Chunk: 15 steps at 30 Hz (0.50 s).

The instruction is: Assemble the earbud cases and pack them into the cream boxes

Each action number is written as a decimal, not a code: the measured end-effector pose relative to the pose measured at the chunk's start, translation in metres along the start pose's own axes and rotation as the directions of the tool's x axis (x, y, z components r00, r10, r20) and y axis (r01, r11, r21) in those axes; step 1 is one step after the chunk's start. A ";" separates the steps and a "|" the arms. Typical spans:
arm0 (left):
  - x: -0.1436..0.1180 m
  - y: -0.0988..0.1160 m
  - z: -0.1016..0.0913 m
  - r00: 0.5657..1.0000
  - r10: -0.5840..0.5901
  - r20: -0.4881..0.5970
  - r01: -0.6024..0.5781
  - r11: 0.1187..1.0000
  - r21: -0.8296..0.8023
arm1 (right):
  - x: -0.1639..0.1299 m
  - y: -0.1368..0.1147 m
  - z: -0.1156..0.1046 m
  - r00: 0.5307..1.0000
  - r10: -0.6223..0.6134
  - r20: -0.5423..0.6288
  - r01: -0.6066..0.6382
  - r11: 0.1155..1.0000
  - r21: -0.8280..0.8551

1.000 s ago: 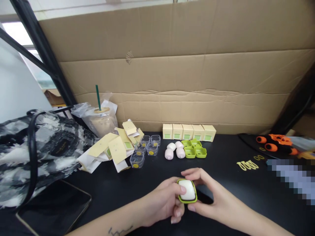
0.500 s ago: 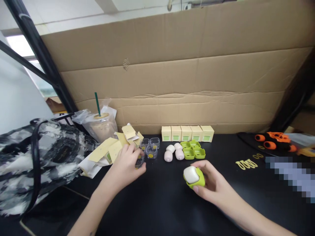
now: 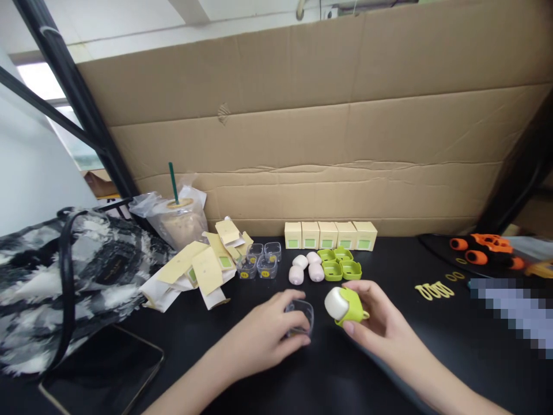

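Both hands are gripping: the left hand (image 3: 268, 334) clasps a small clear plastic box (image 3: 300, 316) on the black surface (image 3: 389, 369), while the right hand (image 3: 380, 323) holds a white puff in its green case (image 3: 345, 304) just beside it. A tilt could drop the puff.

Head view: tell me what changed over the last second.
The left hand let go of the green case, reached left to the clear boxes, took one clear box and brought it near. The right hand kept the case, tilting it. Everything else stayed.
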<state>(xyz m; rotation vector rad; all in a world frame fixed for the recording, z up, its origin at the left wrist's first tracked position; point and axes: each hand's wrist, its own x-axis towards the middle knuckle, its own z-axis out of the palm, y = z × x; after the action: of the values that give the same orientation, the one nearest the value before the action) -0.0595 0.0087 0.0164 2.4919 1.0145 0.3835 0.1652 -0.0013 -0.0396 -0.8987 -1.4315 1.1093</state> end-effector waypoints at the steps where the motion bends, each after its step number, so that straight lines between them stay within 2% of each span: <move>1: 0.002 0.002 0.006 1.000 0.005 0.005 -0.005 0.998 -0.066 | 0.001 0.000 -0.001 1.000 -0.013 -0.008 0.013 1.000 -0.012; 7: 0.007 0.009 0.033 0.997 -0.015 -0.072 -0.010 0.943 -0.332 | 0.003 -0.008 -0.001 0.993 -0.112 -0.039 0.111 0.994 -0.026; 12: 0.011 0.006 0.047 0.977 -0.190 -0.096 0.098 0.800 -0.592 | 0.000 -0.021 -0.001 0.990 -0.129 0.052 0.138 0.952 -0.275; 15: 0.012 0.004 0.050 0.974 -0.213 -0.082 0.107 0.744 -0.660 | -0.001 -0.027 0.000 0.982 -0.120 0.146 0.169 0.904 -0.393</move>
<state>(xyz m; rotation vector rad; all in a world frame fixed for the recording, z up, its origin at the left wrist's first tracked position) -0.0288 0.0013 -0.0242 1.7462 0.9336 0.7417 0.1670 -0.0100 -0.0142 -1.0052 -1.8378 0.7756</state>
